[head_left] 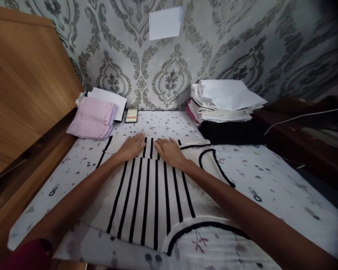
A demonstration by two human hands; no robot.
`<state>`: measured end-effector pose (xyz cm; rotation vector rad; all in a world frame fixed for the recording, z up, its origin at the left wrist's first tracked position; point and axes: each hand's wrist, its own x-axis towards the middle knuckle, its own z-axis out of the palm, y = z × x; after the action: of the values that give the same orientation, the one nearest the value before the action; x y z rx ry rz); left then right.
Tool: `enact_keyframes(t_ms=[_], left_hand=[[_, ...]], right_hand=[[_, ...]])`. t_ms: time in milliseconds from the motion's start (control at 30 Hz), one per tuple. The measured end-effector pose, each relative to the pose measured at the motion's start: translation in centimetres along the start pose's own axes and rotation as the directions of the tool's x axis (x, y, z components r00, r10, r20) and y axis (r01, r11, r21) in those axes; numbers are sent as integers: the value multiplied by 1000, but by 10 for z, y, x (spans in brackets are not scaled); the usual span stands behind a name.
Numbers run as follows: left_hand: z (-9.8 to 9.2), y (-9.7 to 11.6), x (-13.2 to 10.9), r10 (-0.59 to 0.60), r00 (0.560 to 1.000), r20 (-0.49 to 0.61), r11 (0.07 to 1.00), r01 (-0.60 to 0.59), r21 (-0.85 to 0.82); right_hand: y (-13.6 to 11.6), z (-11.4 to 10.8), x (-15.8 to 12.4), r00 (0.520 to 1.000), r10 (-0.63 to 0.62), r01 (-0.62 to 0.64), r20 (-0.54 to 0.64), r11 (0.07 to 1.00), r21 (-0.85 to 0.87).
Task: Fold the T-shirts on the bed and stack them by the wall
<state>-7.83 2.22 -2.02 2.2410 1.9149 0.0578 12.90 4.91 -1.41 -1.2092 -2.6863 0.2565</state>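
A white sleeveless knit top with black stripes and black-trimmed openings lies spread sideways across the bed, its far side folded over in a band. My left hand rests flat on that folded band, fingers pointing away from me. Beside it, a short gap to the right, my right hand lies flat on the same band. Neither hand grips the fabric. Both forearms pass over the top, and the right one covers part of its neck and armhole area.
Folded pink and white clothes sit at the back left, near a small phone-like object. A stack of white clothes stands on black folded cloth at the back right. A wooden cabinet borders the patterned bedsheet.
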Motion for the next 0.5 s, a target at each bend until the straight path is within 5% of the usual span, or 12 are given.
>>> enact_keyframes(t_ms=[133, 300, 500], left_hand=[[14, 22, 18, 89, 996, 28, 996, -89, 18], [22, 7, 15, 80, 997, -20, 996, -79, 48], [16, -10, 1, -40, 998, -47, 996, 44, 83]], right_hand=[[-6, 11, 19, 997, 74, -74, 8, 996, -41], [20, 23, 11, 971, 222, -216, 92, 974, -74], [69, 14, -26, 918, 396, -386, 25, 907, -168]])
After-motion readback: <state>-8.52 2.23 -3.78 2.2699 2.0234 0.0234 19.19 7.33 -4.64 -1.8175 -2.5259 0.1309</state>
